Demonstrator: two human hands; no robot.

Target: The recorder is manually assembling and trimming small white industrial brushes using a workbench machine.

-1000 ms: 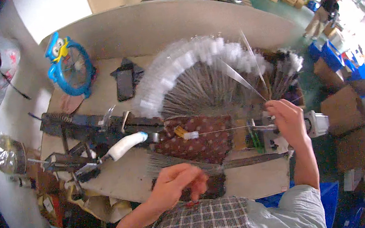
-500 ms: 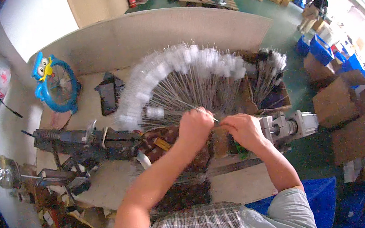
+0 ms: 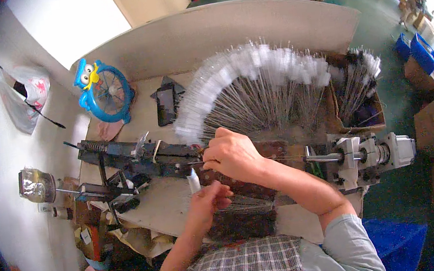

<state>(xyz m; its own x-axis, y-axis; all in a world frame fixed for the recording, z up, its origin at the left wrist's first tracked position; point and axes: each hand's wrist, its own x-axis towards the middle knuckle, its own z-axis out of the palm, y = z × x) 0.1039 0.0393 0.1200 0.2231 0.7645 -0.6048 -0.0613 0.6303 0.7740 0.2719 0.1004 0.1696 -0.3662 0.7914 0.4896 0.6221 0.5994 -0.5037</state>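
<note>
My right hand (image 3: 233,155) reaches leftward across the bench, its fingers pinched together at the end of the dark metal machine (image 3: 167,155). A thin wire (image 3: 288,157) runs from this hand toward the metal shaft (image 3: 324,158) at the right. Lower down, my left hand (image 3: 208,207) hovers with loosely curled, parted fingers and nothing visible in them. Beside it stands a white pointed tube (image 3: 194,181). Behind both hands, many wire-stemmed brushes with white bristles (image 3: 256,61) are fanned out, bristles away from me.
Dark-tipped brushes fill a cardboard box (image 3: 364,128) at the right. A motor unit (image 3: 400,150) carries the shaft. Farther left are a phone (image 3: 166,105) and a blue cartoon-bird wheel (image 3: 107,89). Cartons and blue bins (image 3: 421,45) stand beyond, near another person (image 3: 414,0).
My hands were together over the brush stems, holding a thin piece. Since then they have parted: the right moved left to the machine, the left dropped nearer me. The whole view shifted.
</note>
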